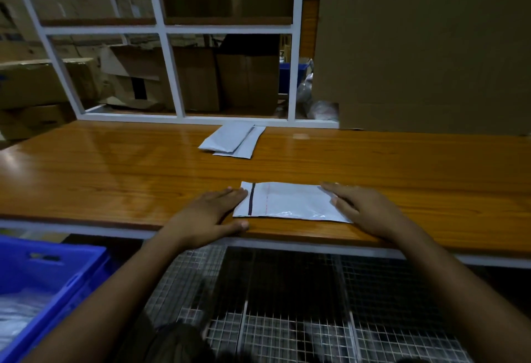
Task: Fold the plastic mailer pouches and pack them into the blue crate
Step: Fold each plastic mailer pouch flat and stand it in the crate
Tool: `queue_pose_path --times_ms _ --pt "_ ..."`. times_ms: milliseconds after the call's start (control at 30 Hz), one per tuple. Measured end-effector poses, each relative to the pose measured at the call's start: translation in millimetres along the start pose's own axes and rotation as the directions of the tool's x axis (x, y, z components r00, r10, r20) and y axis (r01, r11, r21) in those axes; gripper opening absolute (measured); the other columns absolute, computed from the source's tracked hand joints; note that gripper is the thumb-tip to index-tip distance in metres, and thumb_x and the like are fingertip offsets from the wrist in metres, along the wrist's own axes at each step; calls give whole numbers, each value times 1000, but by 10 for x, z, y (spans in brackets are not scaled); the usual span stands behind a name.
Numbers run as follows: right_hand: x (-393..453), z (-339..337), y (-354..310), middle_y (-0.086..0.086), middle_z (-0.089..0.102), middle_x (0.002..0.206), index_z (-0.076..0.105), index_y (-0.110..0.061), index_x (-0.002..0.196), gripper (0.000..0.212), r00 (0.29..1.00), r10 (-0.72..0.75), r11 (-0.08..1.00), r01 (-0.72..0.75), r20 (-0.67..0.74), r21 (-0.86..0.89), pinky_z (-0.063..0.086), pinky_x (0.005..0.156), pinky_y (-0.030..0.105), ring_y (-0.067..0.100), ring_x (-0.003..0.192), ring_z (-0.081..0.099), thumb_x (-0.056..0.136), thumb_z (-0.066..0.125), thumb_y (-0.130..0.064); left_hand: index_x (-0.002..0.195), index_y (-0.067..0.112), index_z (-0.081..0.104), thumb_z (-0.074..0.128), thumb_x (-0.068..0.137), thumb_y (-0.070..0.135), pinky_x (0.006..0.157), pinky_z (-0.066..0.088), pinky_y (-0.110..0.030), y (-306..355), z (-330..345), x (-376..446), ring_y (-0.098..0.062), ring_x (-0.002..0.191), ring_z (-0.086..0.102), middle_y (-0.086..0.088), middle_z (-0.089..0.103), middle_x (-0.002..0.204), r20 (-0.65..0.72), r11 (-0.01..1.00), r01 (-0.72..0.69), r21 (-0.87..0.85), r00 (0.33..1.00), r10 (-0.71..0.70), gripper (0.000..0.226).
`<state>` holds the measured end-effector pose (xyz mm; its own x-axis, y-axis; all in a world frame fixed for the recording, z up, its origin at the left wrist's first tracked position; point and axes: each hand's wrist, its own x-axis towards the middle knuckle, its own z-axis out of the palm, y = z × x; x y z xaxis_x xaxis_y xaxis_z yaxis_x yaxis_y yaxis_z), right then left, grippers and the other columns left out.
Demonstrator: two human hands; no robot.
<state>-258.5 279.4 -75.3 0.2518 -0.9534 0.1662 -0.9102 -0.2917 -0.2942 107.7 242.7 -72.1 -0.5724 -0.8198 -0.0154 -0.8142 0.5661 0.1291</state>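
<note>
Both hands (287, 213) flank a pouch (290, 201); 2 spare pouches (232, 140) lie beyond.

three pouches (290, 201) – maybe more, one crate (57, 276)

Near pouch (290, 203): thin white plastic film, smooth, with a glossy crinkled sheen at its near edge. Far pouches (232, 143): the same pale plastic, duller in finish. Tabletop (115, 178): orange-brown wood-grain surface, polished and strongly reflective. Frame (169, 72) behind the table: smooth white-painted bars, material unclear. Boxes (201, 78) beyond the frame and large panel (425, 46) at far right: matt brown cardboard. Crate (57, 273) at near left: moulded blue plastic, slightly glossy. Mesh (287, 328) under the table: metal wire grid, light grey.
</note>
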Motion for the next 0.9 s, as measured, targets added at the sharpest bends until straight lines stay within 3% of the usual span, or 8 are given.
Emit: queue_pose_path --times_ms 133,233,333,433,600,667,767,900 --pt "-249 -102 48 -28 3 162 8 -55 153 96 970 -66 998 60 234 32 0 124 39 -1 151 6 70 31 -98 159 42 0 19 80 91 123 4 -35 -110 120 -247 -5 152 -5 20 2 165 -26 986 -113 123 993 117 94" --pt "-416 -119 37 -37 3 158 8 -54 154 116 950 -145 989 144 276 25 -8 119 32 -15 144 1 59 63 -90 154 43 31 36 95 62 118 32 -43 -204 268 -342 -10 150 23 22 33 157 -272 983 -185 -3 946 178 62" --pt "-521 -127 -2 -36 49 137 52 -46 137 65 991 -119 924 88 62 372 33 115 28 -16 128 42 79 81 -42 131 41 63 50 98 43 91 50 -44 -167 400 -392 -13 120 56 18 63 124 -519 904 -320 -283 844 137 35" --pt "-503 -213 -114 -24 72 81 73 -31 87 12 979 -25 854 125 -201 505 50 68 15 -6 76 67 89 72 -20 111 48 69 54 94 45 78 51 -39 -11 341 -337 -13 97 62 13 67 101 -639 827 -307 -471 765 -80 22" --pt "-220 -294 -248 -2 77 90 66 -28 112 24 965 233 744 -96 -123 661 59 60 33 15 72 73 89 73 -31 107 23 71 59 98 31 73 54 -34 123 57 182 -19 91 68 2 73 96 -454 627 -83 -775 763 -461 17" --pt "-71 -271 -252 -6 71 80 65 -25 116 27 951 294 850 -214 -95 482 50 52 23 10 62 65 92 70 -37 113 28 66 60 98 30 71 52 -34 108 48 371 -20 86 66 1 70 93 -294 585 128 -801 766 -571 16" --pt "85 -259 -234 -7 64 89 61 -20 120 49 900 416 907 -422 -130 -18 53 67 31 13 80 60 93 57 -60 126 33 59 62 95 40 96 46 -44 27 78 449 -23 103 61 7 65 91 -320 737 372 -565 724 -611 32" --pt "246 -247 -377 6 60 133 51 -18 139 57 861 431 890 -455 -271 -33 51 94 44 26 118 58 97 50 -57 133 31 57 61 94 32 101 40 -45 170 8 412 -21 123 48 5 63 122 -524 858 268 -438 700 -486 39"
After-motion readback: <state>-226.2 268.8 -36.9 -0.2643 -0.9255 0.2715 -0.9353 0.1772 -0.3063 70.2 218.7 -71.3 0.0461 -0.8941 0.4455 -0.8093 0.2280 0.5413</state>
